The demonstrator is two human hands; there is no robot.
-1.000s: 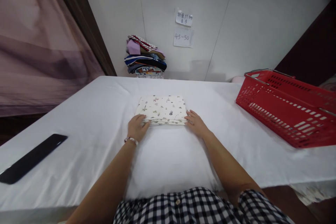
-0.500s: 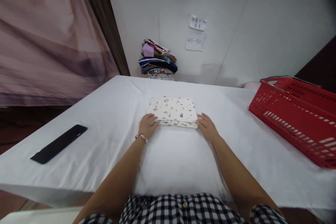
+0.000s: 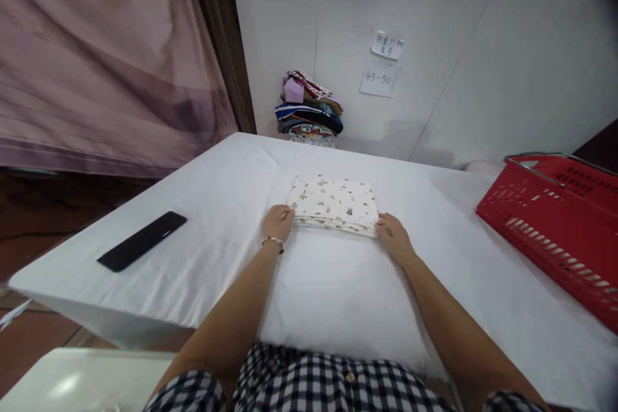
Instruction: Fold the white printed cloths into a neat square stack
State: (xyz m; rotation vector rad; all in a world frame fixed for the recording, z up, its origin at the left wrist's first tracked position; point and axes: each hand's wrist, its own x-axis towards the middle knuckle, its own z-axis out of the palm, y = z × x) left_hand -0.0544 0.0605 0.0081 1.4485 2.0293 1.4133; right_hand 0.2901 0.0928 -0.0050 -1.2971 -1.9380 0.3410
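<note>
A folded cream cloth with small printed figures lies in the middle of the white-covered table. My left hand, with a bracelet at the wrist, pinches the cloth's near left corner, thumb on top. My right hand rests against the near right corner with its fingers curled at the edge; whether they grip the cloth is hidden.
A black flat device lies on the table's left side. A red plastic basket stands at the right. A stack of folded coloured cloths sits against the back wall under two paper notes. A pink curtain hangs at left.
The view has swung to the left, so everything sits further right in the picture. Both hands stay at the cloth's near corners; the left thumb now lies on top.
</note>
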